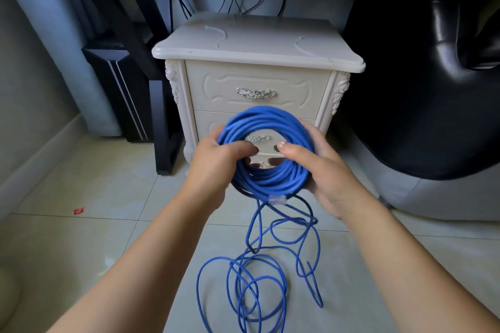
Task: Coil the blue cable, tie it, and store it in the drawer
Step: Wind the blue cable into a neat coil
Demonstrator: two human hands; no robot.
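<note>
While the left hand [216, 162] is clamping the left side of the wound blue cable [270, 181], its thumb curling through the ring's middle, the right hand [322, 170] is wrapping around the right side. The bundle is hanging upright in the air just in front of the white nightstand [257, 43]. A good length is lying unwound in crossing loops on the tiled floor [108, 224], nearer than the hands, and a clear plug [278, 200] is dangling under the ring. Those crossing loops are threatening to pull into a knot if drawn up quickly. Letting go with either hand is probably risking the stiff turns springing apart. Both drawers are sitting closed, the top drawer [257, 84] included, so opening one is going to demand a free hand.
</note>
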